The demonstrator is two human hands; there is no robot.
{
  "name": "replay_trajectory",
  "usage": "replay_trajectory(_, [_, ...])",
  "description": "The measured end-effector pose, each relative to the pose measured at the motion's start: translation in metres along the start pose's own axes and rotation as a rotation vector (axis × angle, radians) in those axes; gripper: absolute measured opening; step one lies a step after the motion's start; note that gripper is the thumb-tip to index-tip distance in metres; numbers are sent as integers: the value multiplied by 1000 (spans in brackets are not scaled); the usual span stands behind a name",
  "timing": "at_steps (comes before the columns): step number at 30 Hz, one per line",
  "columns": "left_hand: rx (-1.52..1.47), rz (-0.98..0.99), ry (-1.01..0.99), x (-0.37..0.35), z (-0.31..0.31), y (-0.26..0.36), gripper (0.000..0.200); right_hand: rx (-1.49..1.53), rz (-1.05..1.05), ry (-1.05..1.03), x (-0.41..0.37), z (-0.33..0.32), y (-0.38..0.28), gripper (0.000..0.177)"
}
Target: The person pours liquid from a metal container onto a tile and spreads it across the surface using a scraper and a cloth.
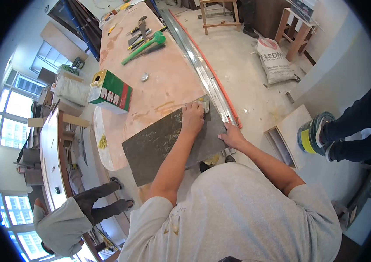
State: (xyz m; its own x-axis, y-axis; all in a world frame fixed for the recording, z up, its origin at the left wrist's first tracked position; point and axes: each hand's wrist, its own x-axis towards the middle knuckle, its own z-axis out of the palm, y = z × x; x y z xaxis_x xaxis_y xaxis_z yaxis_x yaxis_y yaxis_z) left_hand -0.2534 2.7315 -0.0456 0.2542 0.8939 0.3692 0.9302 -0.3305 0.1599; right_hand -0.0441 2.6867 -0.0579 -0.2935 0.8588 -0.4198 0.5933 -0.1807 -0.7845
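Note:
A dark grey rectangular sheet (150,142) with pale scuffs lies across the near end of the long table (150,94), jutting past its edge. My left hand (193,117) is closed near the sheet's far corner, its fingers bent over a small pale flat piece (204,102) pressed to the surface; what kind of piece it is I cannot tell. My right hand (233,136) grips the sheet's right edge, thumb on top. A green, white and red can (111,92) stands beyond the sheet, near a small round metal lid (145,77).
A green mallet (144,47) and a handsaw (142,27) lie farther up the table. Long metal channels (194,54) run along its right side. At right are a white sack (275,61), a wooden box (287,135) and a person's feet on a bucket (310,133). Another person (69,220) bends at left.

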Motion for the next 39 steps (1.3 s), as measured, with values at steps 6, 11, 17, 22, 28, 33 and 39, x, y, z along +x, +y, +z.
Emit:
replay_trajectory(6, [-42, 20, -194, -17, -21, 21, 28, -74, -128, 106, 7, 7, 14, 42])
replay_trajectory(11, [-85, -75, -58, -3, -24, 13, 26, -33, -140, 70, 7, 9, 18, 37])
replay_trajectory(17, [53, -47, -43, 4, 17, 13, 25, -4, -131, 75, 8, 11, 16, 34])
replay_trajectory(22, [-27, 64, -57, -1, 7, 36, 27, -35, -132, 70, 8, 7, 13, 36])
replay_trajectory(28, [46, -27, -69, -7, -7, 22, 32, 21, 10, -10, -10, -8, -11, 45])
replay_trajectory(33, [135, -42, -12, 11, 18, 6, 30, 33, -27, 6, -4, 0, -2, 41])
replay_trajectory(39, [102, 6, -120, -17, 1, 28, 35, 71, -20, -1, -9, -6, -8, 42])
